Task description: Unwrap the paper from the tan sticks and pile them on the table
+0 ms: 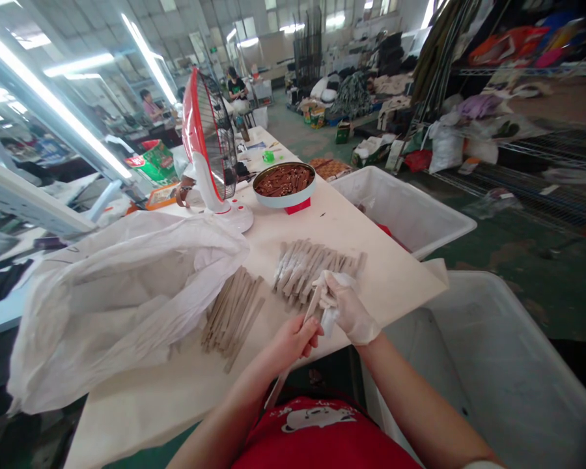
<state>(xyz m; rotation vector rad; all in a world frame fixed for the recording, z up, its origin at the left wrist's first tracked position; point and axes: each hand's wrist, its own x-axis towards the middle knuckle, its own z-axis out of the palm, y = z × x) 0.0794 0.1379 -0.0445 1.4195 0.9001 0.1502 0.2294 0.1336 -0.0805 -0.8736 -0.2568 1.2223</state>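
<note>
My bare left hand (pixel 295 342) is closed around a narrow beige strip (pixel 313 303), whose lower end hangs towards my lap. My right hand (pixel 348 309), in a thin white glove, is closed on a crumpled white cloth (pixel 328 322) close to the strip's upper end. Whether the cloth touches the strip I cannot tell. Just beyond my hands lies a spread pile of similar strips (pixel 297 267) on the pale tabletop (pixel 371 251). Another bundle of strips (pixel 232 312) lies to the left, beside a big white sack (pixel 127 293).
A red and white fan (pixel 202 143) stands behind the sack. Right of it, a round tin (pixel 286 200) holds brown pieces. Translucent plastic bins (pixel 444 225) stand along the table's right side. Wire shelving (pixel 532 189) with bags is further right; people (pixel 237 88) sit far back.
</note>
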